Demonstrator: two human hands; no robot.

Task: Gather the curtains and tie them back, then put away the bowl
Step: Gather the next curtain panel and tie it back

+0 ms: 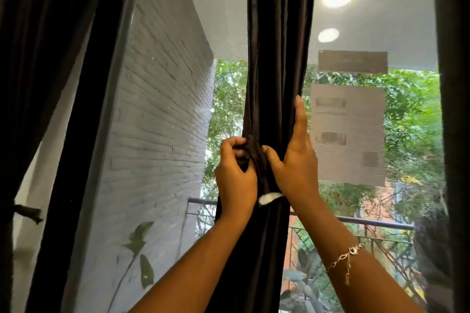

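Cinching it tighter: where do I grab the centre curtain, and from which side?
Likely the curtain at its narrow waist, beside the left hand gripping the folds. Come from the right with the right hand: the bundle is thinnest there.

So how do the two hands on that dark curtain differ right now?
The left hand is balled up, gripping a bunch of the dark curtain; the right hand has straight fingers lying along the curtain's right edge. The right hand reaches higher than the left hand. The right wrist wears a bracelet; the left wrist is bare. Both touch the same gathered curtain.
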